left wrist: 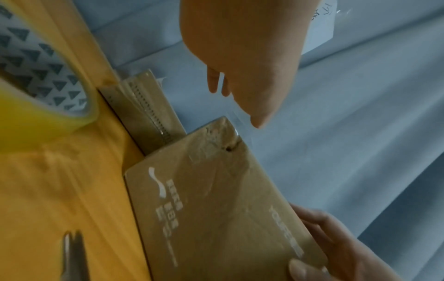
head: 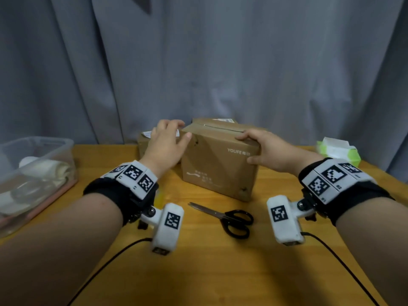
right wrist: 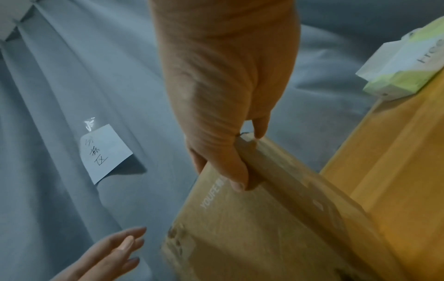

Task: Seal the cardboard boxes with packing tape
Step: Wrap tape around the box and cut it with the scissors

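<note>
Right hand [head: 268, 151] grips the top right corner of the cardboard box [head: 217, 164] on the table [head: 220, 261]; left hand [head: 164, 146] relaxed, fingers spread, beside its left corner.

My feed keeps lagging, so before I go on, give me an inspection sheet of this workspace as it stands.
Surface: wooden table, one box standing on it.
Job's things: front cardboard box, top seam showing as a dark slit; second box behind it on the left; yellow tape roll; scissors, closed.
Clutter: clear plastic bin at left; green-and-white tissue pack at right.
Hands: right hand grips the front box's top right edge; left hand open at its left corner.
Cables: black leads from both wrist cameras.
Surroundings: grey curtain, paper note taped on.
</note>
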`<state>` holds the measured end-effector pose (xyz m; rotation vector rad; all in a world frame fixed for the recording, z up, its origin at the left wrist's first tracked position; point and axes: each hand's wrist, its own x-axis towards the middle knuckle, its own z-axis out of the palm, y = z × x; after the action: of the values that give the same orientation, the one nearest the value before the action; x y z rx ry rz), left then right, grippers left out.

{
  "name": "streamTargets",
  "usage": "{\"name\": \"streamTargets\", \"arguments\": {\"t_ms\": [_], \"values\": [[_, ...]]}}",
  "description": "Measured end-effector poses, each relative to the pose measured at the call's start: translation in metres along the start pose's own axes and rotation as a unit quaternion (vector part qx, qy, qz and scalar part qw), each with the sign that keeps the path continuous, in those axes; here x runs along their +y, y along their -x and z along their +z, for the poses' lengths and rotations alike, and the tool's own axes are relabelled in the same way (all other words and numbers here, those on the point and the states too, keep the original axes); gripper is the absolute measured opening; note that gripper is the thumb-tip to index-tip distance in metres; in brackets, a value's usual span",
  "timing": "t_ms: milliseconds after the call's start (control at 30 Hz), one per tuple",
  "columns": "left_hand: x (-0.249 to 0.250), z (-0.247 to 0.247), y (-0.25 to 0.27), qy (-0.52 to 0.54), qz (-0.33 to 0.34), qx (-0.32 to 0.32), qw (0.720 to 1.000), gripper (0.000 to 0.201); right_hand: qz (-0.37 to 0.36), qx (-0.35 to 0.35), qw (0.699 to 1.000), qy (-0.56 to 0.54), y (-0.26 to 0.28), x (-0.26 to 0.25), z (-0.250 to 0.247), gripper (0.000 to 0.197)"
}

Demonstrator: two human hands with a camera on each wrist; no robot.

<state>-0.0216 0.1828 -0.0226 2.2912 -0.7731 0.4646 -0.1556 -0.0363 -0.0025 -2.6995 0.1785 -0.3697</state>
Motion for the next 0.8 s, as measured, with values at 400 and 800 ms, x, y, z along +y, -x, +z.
{"name": "streamTargets", "arguments": {"t_ms": [400,800], "values": [[0.003,0.018,-0.021,0.065,0.057,-0.124,0.989,0.036,0.016,0.079,0.975,-0.209,0.002,0.009,-0.021,0.032],[0.036,0.01,-0.003,-0.096,0.027,-0.147,0.984,0.056,0.128,0.054,0.977,-0.16,-0.012,0.017,-0.018,0.025]]}}
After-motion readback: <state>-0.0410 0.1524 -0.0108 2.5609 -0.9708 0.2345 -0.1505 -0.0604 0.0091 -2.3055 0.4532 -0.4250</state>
